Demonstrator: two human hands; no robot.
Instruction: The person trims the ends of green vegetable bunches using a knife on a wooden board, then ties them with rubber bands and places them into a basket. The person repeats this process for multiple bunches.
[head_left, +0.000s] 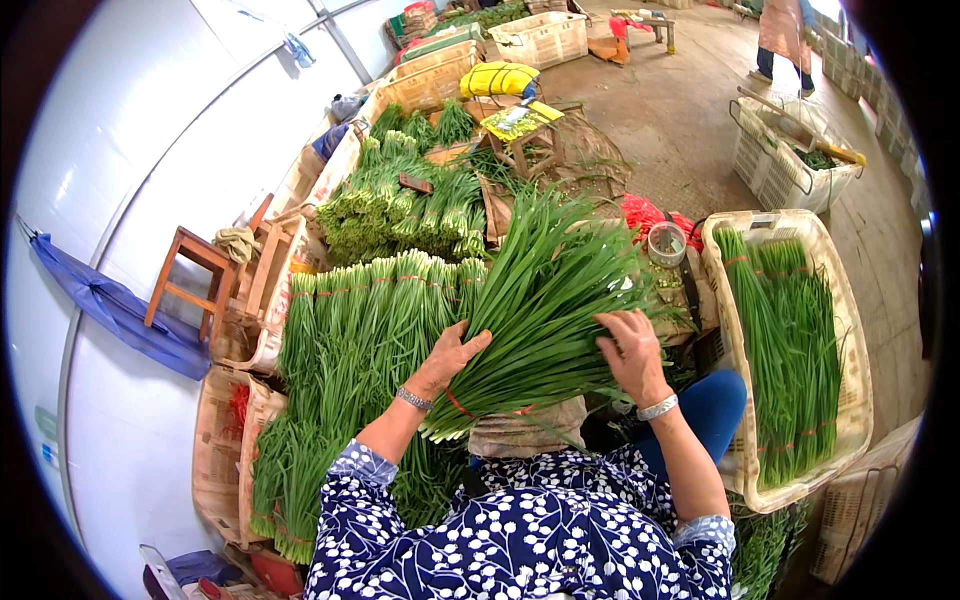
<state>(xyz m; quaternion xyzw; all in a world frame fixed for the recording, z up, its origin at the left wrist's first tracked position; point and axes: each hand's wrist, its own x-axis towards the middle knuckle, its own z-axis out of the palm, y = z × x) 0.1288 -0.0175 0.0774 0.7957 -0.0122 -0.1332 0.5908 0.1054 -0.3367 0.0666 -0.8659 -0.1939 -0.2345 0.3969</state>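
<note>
A large loose-leaved bunch of garlic chives (532, 315) lies across my lap, its pale stem ends toward me and its leaves fanning away. My left hand (456, 354) grips its left side, thumb on top of the leaves. Near the stem end a red band (457, 403) goes round the bunch. At the right edge of the leaves is my right hand (634, 352), thumb and fingers apart, touching the outer blades. Tied chive bundles (375, 315) stand packed side by side to the left, white ends at the far side, red bands below those ends.
A plastic crate (855, 390) with banded chives stands at right. Ahead are more bundles (420, 202) with a phone (415, 183) on them, a small stool (525, 139), red ties (649, 214) and a clear tub (667, 244). A wooden chair (187, 274) leans left. A person (785, 37) stands far off.
</note>
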